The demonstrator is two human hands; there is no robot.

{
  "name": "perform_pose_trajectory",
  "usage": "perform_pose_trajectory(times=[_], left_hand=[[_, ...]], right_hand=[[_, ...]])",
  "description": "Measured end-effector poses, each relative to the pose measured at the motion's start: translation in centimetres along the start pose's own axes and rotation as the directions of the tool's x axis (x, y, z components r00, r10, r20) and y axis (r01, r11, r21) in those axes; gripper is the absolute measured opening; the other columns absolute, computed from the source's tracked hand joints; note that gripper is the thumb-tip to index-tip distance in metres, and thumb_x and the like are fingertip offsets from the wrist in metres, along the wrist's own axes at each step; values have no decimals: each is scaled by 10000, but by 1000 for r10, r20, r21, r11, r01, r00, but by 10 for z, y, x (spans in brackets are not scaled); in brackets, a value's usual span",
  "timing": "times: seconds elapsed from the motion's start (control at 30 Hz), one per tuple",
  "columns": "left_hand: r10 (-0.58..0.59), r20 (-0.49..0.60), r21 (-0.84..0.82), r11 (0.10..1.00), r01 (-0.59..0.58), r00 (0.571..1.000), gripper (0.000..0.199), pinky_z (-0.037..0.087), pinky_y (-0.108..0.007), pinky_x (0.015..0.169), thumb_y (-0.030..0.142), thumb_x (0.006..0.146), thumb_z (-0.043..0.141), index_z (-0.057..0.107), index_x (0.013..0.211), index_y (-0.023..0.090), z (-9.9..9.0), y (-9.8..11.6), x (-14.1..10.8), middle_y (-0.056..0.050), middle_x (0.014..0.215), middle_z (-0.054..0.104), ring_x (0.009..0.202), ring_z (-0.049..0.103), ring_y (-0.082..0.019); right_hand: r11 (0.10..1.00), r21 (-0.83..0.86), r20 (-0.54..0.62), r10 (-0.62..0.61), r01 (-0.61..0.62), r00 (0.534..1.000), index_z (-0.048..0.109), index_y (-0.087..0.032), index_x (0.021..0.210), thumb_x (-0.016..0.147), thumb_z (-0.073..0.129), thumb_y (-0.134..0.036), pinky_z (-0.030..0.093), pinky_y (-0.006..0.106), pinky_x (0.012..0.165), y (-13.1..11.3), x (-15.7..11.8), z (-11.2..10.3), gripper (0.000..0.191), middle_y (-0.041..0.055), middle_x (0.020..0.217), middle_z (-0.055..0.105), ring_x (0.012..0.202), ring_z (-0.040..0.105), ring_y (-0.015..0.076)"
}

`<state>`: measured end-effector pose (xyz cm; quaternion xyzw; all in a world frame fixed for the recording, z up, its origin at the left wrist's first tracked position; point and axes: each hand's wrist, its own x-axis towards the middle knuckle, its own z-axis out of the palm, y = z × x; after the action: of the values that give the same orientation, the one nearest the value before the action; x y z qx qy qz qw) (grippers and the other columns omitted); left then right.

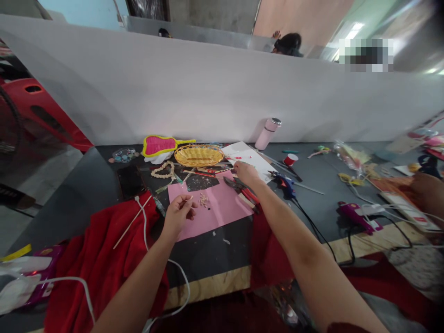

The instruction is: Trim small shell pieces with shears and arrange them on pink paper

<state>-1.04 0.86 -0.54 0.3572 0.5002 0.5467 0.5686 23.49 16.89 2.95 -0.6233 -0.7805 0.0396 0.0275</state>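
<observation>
My left hand (178,212) is over the left part of a pink paper sheet (225,210), thumb and fingers pinched on a small pale piece (191,198). Beside it on the sheet lies a little heap of short pale pieces (203,200). My right hand (246,172) reaches to the back edge of the sheet, fingers closed near the ends of some thin red-and-tan sticks (207,172); what they grip, if anything, is hidden. Red-handled pliers (249,195) lie under my right forearm. Behind the sticks stands an oval yellow wicker basket (199,156).
A blue glue gun (285,185), a red thread spool (290,159) and a pink flask (268,133) lie or stand to the right. At left are a bead string (163,170), a phone (130,181) and red cloth (100,245). Another person's hand (430,187) is at far right.
</observation>
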Motion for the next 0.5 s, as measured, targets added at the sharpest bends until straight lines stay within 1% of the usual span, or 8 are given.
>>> perform_pose_trajectory(times=[0.07, 0.17, 0.27, 0.33, 0.4, 0.5], left_hand=[[1, -7, 3, 1000, -1, 1000, 273, 444, -192, 472, 373, 730, 656, 550, 868, 162, 1, 1, -1, -11, 764, 635, 525, 551, -82], [3, 2, 18, 1000, -3, 1000, 269, 457, -196, 485, 376, 725, 659, 563, 853, 158, 1, 0, -2, -25, 827, 637, 564, 565, -90], [2, -7, 15, 1000, -2, 1000, 284, 463, -202, 486, 387, 703, 677, 572, 840, 162, 0, -1, -2, -29, 857, 642, 575, 570, -96], [11, -21, 17, 1000, -10, 1000, 286, 465, -200, 485, 391, 705, 676, 574, 842, 161, -1, -1, -1, -28, 852, 640, 580, 570, -96], [21, -30, 24, 1000, -20, 999, 283, 465, -195, 485, 389, 715, 670, 575, 846, 157, -1, -1, -1, -30, 850, 633, 585, 570, -94], [17, -24, 21, 1000, -16, 1000, 284, 464, -197, 474, 388, 722, 667, 566, 845, 153, 0, 0, -1, -29, 828, 625, 568, 571, -92]], right_hand=[[996, 31, -38, -78, 79, 996, 557, -159, 1107, 949, 320, -208, 415, 262, 790, -16, -19, 0, 289, 120, 1069, 636, 962, 590, 197], [963, 84, -39, -256, 258, 966, 585, -214, 1048, 953, 375, -248, 399, 220, 839, -47, -50, 10, 234, 51, 1078, 636, 999, 567, 151], [926, 112, -37, -359, 361, 932, 612, -202, 1002, 939, 421, -235, 402, 241, 855, -71, -68, 23, 204, 60, 1018, 646, 1001, 557, 163], [909, 122, -41, -397, 399, 917, 619, -189, 1010, 929, 441, -214, 404, 259, 864, -78, -72, 30, 197, 71, 1003, 645, 1005, 551, 174], [892, 132, -56, -428, 432, 902, 619, -185, 1047, 924, 444, -193, 400, 267, 884, -80, -71, 34, 213, 77, 1026, 638, 1019, 543, 174], [846, 143, -66, -510, 514, 858, 628, -197, 1067, 910, 465, -177, 395, 269, 891, -80, -72, 39, 227, 68, 1035, 638, 1026, 536, 173]])
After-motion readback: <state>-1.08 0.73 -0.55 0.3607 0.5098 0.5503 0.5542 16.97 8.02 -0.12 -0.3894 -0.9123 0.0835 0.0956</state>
